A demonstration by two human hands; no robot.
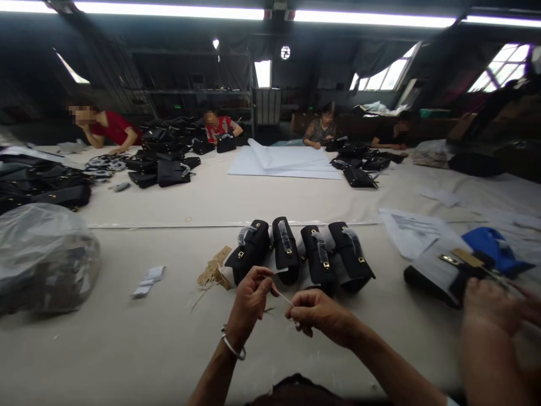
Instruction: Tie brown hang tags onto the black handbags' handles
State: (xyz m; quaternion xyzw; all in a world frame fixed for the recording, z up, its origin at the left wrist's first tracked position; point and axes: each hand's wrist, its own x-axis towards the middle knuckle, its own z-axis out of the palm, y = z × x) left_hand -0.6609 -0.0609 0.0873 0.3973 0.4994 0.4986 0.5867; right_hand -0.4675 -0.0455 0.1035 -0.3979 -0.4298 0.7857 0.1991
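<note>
My left hand, with a metal bangle on its wrist, is closed in a pinch on one end of a thin pale string. The other end runs into my right hand, which is closed around it. Both hands hover above the table just in front of a row of black handbags lying side by side, each with gold clasps and plastic wrap. A small heap of tan paper tags with strings lies to the left of the bags.
A co-worker's hand at the right holds another black bag with a blue item behind it. A plastic-wrapped bundle sits at the left. White paper slips, white sheets and more black bags lie farther off, with several people seated.
</note>
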